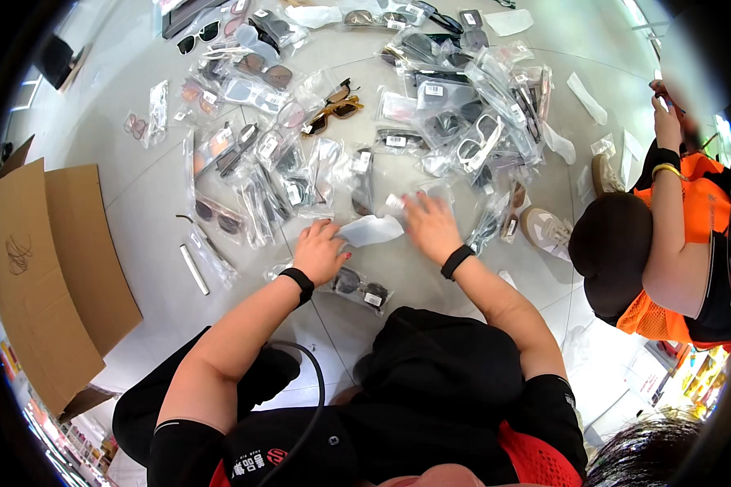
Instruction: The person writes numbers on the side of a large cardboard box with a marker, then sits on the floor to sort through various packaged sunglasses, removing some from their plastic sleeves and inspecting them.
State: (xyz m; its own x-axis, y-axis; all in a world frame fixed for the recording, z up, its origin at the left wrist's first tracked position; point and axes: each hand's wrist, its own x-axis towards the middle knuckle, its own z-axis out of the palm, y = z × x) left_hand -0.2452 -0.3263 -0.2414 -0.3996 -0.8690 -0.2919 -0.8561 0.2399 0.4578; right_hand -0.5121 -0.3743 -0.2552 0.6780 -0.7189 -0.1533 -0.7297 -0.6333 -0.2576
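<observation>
My left hand [320, 252] is palm down over the floor, thumb apart, its fingers by the left end of a crumpled white sleeve [371, 231]. Just right of that sleeve, my right hand [432, 226] reaches forward, blurred, its fingers spread over a clear plastic bag [443, 192]. A white label [395, 201] shows by its fingertips. Dark sunglasses in a clear bag [356, 287] lie below my left hand. Ahead, between the hands, are bagged brown-lensed sunglasses [362, 193]. I cannot tell whether either hand touches the sleeve.
Many bagged glasses [262, 146] cover the tiled floor ahead, with another pile [457, 103] to the right. Amber-framed sunglasses [335, 114] lie unbagged. An open cardboard box [42, 274] stands at left. A person in an orange vest [676, 207] crouches at right, a shoe [545, 230] near the pile.
</observation>
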